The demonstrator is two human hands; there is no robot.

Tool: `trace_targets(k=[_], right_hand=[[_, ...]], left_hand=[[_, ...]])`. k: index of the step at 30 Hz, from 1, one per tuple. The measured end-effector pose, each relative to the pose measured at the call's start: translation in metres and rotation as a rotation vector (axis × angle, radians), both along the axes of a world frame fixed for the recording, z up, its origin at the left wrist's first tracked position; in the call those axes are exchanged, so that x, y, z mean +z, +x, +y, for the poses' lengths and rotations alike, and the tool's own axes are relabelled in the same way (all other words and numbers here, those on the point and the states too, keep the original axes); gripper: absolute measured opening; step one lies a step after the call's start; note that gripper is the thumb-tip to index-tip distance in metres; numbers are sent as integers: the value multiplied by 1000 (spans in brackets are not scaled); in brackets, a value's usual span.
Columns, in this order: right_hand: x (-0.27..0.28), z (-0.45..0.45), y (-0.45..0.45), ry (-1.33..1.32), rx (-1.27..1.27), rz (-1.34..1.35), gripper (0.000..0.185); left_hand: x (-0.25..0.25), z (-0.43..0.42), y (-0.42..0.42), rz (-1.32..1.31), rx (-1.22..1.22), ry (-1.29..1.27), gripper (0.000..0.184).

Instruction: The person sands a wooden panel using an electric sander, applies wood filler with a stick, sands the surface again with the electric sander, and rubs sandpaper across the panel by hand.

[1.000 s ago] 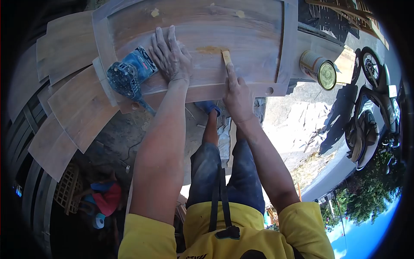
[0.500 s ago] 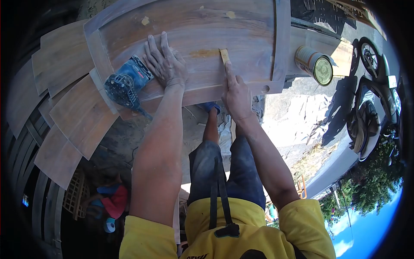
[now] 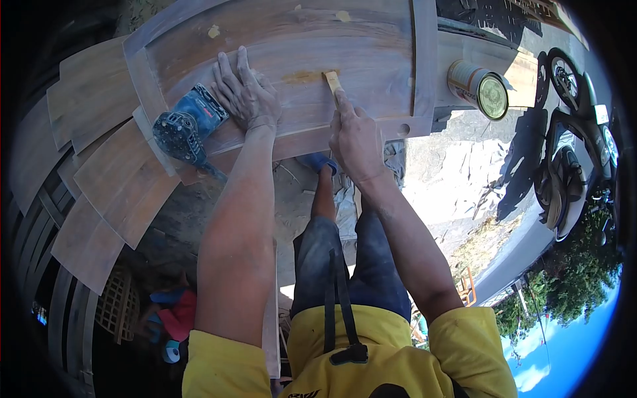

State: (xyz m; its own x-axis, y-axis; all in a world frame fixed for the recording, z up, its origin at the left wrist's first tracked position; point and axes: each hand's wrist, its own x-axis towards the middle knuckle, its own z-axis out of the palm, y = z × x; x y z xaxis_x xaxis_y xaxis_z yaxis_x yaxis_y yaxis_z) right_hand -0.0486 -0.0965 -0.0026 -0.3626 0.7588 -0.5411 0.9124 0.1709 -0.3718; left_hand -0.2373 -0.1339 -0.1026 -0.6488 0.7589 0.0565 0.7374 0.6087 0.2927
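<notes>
My left hand [image 3: 247, 94] lies flat on a framed wooden panel [image 3: 371, 50], fingers spread and holding nothing. Just left of it a dusty blue power sander [image 3: 189, 126] rests on the panel's corner. My right hand [image 3: 355, 139] is closed around a small tan scraper [image 3: 332, 81], whose flat end touches the panel at the right end of a yellowish-brown smear [image 3: 302, 77]. Pale filler spots [image 3: 342, 16] show farther up the panel.
An open can [image 3: 478, 89] stands right of the panel. Several loose wooden boards [image 3: 126, 179] fan out at left. A parked motorcycle [image 3: 570, 146] is at far right. Another person in red [image 3: 179, 317] is at lower left, near a woven basket [image 3: 118, 305].
The panel, sander and can have shifted left in view. My right hand has moved the scraper a little left relative to the smear. My left hand stays on the panel.
</notes>
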Motion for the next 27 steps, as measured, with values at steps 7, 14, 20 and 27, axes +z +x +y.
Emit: trace_targets(k=[7,14,20,27], right_hand=[[-11,2,18,28,16,9,60],[-13,0,34,66,9,12,59],[-18,2,39,102,-26,37,54],[-2,-3,63,54,-93,304,51]], left_hand=[[-2,-1,0,29,-2,-3,63],[-4,0,0,37,-3,10,61],[-3,0,2,32,-6,16,59],[-4,0,0,23,2,21,63]])
